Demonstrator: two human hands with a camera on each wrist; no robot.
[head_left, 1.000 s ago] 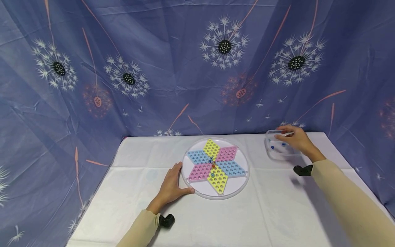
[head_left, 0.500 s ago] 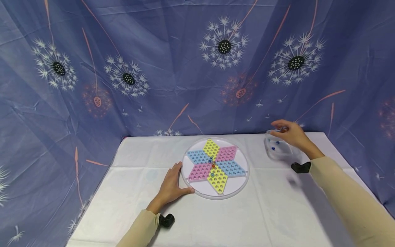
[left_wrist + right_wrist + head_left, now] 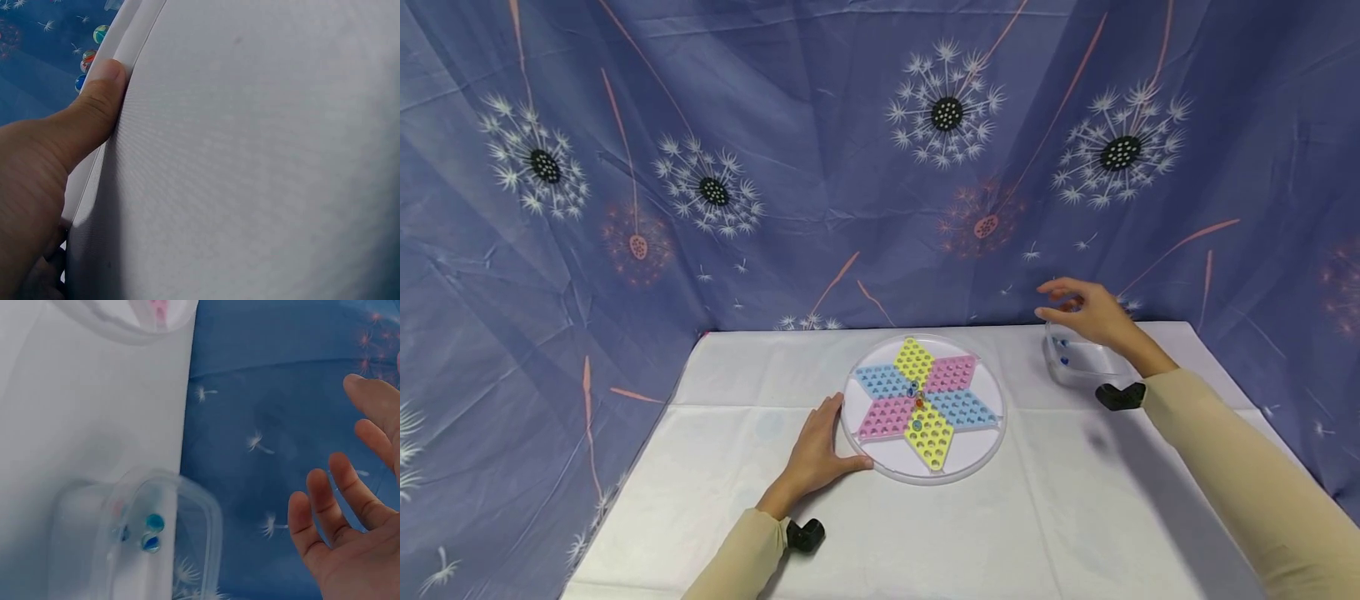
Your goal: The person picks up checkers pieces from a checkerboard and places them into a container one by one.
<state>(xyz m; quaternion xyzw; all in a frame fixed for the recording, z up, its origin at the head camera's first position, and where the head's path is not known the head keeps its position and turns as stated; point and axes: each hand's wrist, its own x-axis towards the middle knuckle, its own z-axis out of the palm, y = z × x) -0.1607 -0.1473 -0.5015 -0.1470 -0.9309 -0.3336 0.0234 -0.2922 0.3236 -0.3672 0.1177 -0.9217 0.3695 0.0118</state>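
In the head view, a round Chinese checkers board (image 3: 977, 450) lies on the table with a star of yellow, pink and blue sections. Several marbles (image 3: 917, 426) sit near its centre. My left hand (image 3: 812, 454) rests at the board's left rim, thumb laid along the front edge; the left wrist view shows the thumb touching the rim. My right hand (image 3: 1093, 312) hovers above a clear plastic box (image 3: 1086, 381), fingers apart and thumb separated. No held thing shows in it. Inside the box, blue marbles (image 3: 151, 542) lie toward one side.
A white cloth (image 3: 737, 367) covers the table. Behind it and at both sides hangs a blue curtain (image 3: 820, 167) with dandelion prints. The box stands at the back right, near the table's rear edge.
My right hand has risen and shifted left from the box's rim. A blue marble in the box has rolled left. My left hand and the board have stayed put.
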